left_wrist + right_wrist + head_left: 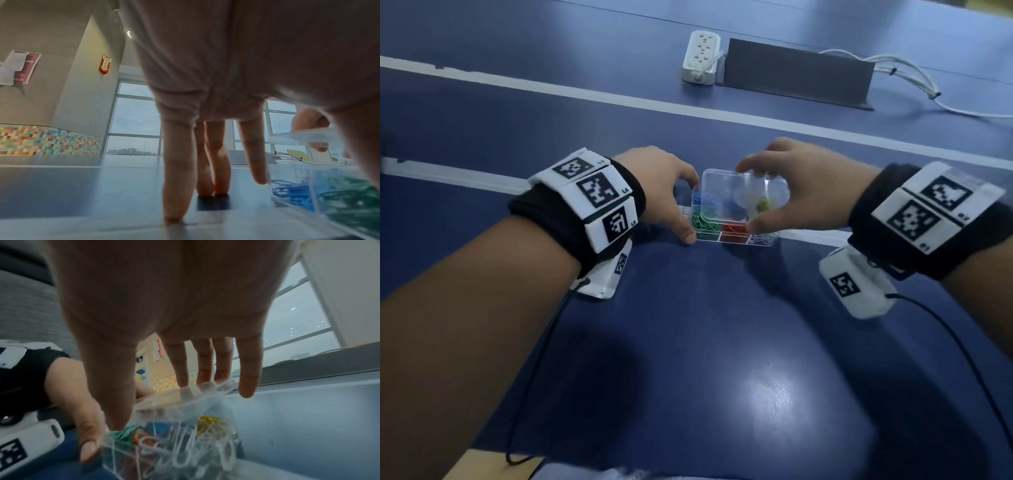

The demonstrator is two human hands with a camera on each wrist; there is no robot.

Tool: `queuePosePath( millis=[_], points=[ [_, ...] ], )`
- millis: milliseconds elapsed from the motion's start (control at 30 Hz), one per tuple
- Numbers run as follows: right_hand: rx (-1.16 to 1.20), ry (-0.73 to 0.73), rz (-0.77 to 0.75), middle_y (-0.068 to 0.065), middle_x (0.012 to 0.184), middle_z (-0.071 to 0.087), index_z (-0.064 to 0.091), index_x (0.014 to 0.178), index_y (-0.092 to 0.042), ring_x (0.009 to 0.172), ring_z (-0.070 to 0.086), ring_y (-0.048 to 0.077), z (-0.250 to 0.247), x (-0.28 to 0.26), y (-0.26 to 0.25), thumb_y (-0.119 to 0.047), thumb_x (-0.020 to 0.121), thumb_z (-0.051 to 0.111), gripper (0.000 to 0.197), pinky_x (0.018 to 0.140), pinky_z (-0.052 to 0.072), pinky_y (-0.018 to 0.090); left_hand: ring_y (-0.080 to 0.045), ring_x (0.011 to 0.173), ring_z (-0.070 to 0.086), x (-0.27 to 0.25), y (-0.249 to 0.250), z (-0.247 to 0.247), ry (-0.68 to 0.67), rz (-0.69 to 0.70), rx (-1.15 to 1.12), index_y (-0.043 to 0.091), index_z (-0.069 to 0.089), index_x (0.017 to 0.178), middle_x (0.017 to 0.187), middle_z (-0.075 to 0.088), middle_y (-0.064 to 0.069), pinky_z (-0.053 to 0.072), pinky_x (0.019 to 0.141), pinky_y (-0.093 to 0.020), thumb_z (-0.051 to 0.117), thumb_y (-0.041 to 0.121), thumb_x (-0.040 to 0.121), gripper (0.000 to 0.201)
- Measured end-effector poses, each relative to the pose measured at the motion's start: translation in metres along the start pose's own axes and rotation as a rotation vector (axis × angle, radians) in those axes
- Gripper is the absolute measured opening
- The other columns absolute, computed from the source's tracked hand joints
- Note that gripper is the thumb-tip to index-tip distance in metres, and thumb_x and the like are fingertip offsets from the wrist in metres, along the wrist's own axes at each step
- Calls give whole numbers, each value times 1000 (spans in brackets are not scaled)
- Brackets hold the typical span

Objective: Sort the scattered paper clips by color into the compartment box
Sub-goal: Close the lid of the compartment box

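The sorting is looking finished: blue, green, red, yellow and white paper clips (705,224) are lying in separate cells of the clear compartment box (734,240), which is sitting on the blue counter (722,325) between both hands. The right hand (801,192) is pinching the hinged transparent lid (743,185) and holding it partly raised over the box. The left hand (664,192) is bracing the box's left side, fingers (176,170) straight and released, tips on the counter. Next, I judge, the lid needs lowering squarely and pressing shut. The latch is blurred, and the far cells are hidden behind the lid.
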State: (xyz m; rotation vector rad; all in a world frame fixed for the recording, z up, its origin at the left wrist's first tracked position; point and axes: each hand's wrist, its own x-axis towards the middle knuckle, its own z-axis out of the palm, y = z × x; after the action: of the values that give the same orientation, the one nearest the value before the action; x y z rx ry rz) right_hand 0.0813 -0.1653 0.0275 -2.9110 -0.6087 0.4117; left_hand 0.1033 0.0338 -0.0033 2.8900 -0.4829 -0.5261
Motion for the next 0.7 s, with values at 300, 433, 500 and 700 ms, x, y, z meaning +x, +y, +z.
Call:
queuePosePath(
  millis=[300, 433, 500, 700],
  points=[
    [-17, -29, 22, 7, 124, 46, 45, 134, -25, 108, 52, 26, 17, 7, -9, -50, 65, 69, 77, 96, 45, 38, -22, 96, 55, -2, 1, -1, -2, 2, 3, 33, 54, 122, 107, 61, 2, 48, 85, -34, 79, 57, 50, 79],
    [-20, -30, 32, 9, 123, 48, 45, 133, -25, 108, 53, 29, 21, 8, -12, -51, 66, 68, 76, 95, 46, 39, -20, 91, 52, -2, 3, -1, -5, 5, 16, 35, 52, 124, 96, 55, 3, 48, 85, -34, 78, 57, 54, 78],
    [-35, -39, 27, 10, 122, 49, 46, 132, -25, 107, 53, 29, 21, 9, -14, -50, 67, 67, 73, 94, 47, 40, -18, 87, 48, -1, 2, 0, -4, 5, 27, 36, 51, 123, 92, 50, 5, 48, 85, -34, 77, 57, 55, 76],
    [-99, -53, 27, 10, 123, 52, 47, 133, -24, 108, 53, 30, 21, 11, -18, -45, 71, 68, 69, 92, 48, 40, -20, 103, 54, 2, 1, -4, -75, 7, 32, 42, 44, 127, 113, 57, 4, 46, 91, -35, 72, 67, 51, 85]
  ],
)
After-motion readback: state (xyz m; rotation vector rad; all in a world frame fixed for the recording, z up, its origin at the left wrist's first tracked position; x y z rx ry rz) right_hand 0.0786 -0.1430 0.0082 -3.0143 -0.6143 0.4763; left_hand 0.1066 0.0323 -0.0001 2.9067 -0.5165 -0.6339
